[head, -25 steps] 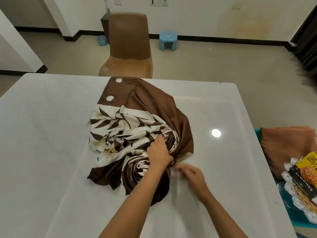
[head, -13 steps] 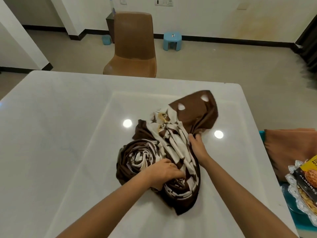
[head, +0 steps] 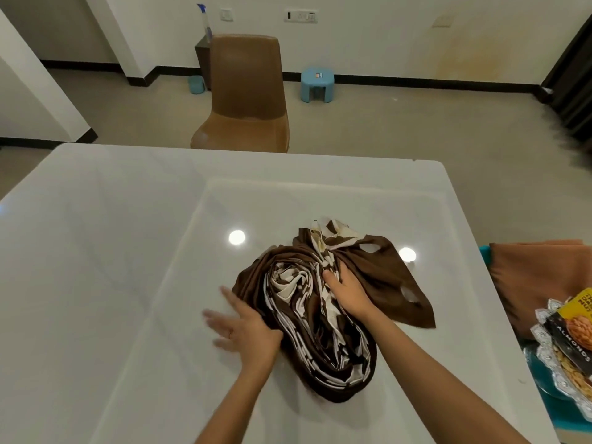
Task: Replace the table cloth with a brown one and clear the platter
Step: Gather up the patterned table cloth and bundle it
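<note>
A dark brown cloth with a white leaf print [head: 323, 344] lies bunched into a rough coil on the glossy white table [head: 112, 267]. My left hand [head: 243, 328] lies at the coil's left side with fingers spread and blurred on the tabletop. My right hand [head: 347, 293] presses flat on top of the bundle, fingers toward the gathered folds. A plain brown cloth [head: 541, 277] lies folded off the table's right edge. A silver platter [head: 544, 344] at the far right holds an almonds packet [head: 573, 328] and nuts.
A brown chair [head: 245, 97] stands behind the table's far edge. A small blue stool [head: 317, 84] and a blue bucket [head: 196, 84] sit by the far wall. A teal surface [head: 563, 408] carries the platter and the plain cloth.
The patterned cloth went from half spread out to a tight coil nearer the right. My left hand slid off the bundle to its left side; my right hand moved on top.
</note>
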